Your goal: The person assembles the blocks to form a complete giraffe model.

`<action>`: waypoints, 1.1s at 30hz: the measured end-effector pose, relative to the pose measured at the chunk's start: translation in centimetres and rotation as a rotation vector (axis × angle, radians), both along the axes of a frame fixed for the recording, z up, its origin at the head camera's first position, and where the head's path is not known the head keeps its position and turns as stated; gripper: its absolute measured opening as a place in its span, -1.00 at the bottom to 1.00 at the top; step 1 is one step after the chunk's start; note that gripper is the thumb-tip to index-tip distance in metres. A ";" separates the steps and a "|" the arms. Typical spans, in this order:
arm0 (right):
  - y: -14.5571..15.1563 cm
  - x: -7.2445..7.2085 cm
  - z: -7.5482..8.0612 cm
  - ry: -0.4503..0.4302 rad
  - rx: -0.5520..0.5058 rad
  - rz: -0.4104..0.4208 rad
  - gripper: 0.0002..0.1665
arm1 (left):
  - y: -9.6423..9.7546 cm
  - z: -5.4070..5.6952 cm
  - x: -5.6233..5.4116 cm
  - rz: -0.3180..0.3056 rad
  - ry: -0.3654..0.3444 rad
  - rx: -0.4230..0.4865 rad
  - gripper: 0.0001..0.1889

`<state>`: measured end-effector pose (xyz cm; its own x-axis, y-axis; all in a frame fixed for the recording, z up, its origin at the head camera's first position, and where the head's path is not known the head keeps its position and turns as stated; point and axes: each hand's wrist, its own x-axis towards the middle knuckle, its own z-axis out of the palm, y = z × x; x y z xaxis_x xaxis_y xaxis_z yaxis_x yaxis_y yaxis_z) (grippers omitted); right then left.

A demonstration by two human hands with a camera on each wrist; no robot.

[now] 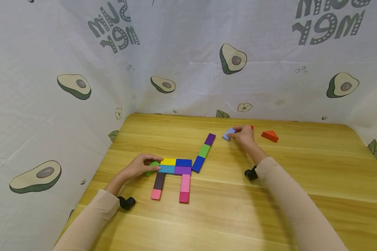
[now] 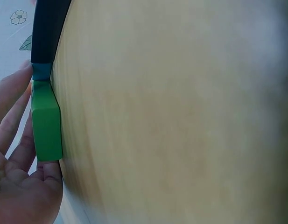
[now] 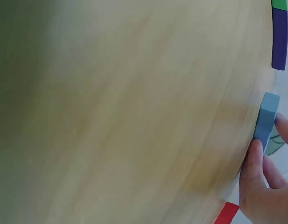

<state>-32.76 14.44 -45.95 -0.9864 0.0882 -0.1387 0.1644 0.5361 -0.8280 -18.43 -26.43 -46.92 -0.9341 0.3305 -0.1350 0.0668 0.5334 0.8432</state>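
Observation:
My left hand (image 1: pixel 140 165) curls round a green block (image 1: pixel 152 168) at the left end of a flat pattern of coloured blocks. Its thumb and forefinger tips also reach the ends of the teal block (image 1: pixel 167 169) and yellow block (image 1: pixel 168 161). In the left wrist view the green block (image 2: pixel 47 126) stands close against the teal one, and the fingers are partly hidden behind it. Farther back on the right, my right hand (image 1: pixel 243 134) pinches a light blue block (image 1: pixel 229 134) between thumb and fingers, shown tilted in the right wrist view (image 3: pixel 266 119).
Blue (image 1: pixel 183 162) and purple blocks (image 1: pixel 183 170) continue the pattern, with black (image 1: pixel 159 181) and pink blocks (image 1: pixel 185 183) below. A slanted row ends in a dark purple block (image 1: pixel 210 139). Beyond my right hand lie a red block (image 1: pixel 252 128) and an orange-red triangle (image 1: pixel 270 136). A printed curtain borders the table.

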 end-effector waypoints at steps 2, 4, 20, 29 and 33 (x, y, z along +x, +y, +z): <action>-0.1 -0.2 -0.1 0.007 -0.007 0.002 -0.43 | 0.0 0.0 0.0 -0.005 0.002 0.006 -0.58; -0.3 -0.2 -0.2 0.014 -0.011 0.006 -0.44 | 0.0 0.0 0.0 -0.010 0.003 0.012 -0.57; -1.8 -1.3 -0.1 0.042 0.001 0.065 -0.44 | -0.1 0.0 -0.1 -0.009 0.000 0.017 -0.58; -2.7 -2.0 -0.2 0.038 -0.004 0.073 -0.43 | -0.1 0.0 -0.2 0.000 0.002 0.008 -0.58; -3.0 -2.2 -0.2 0.040 -0.003 0.075 -0.44 | -0.1 -0.1 -0.2 -0.001 0.002 0.015 -0.58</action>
<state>-34.92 11.41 -46.15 -0.9949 0.0135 -0.0997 0.0910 0.5431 -0.8347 -18.68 -26.56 -47.05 -0.9340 0.3335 -0.1285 0.0688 0.5205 0.8511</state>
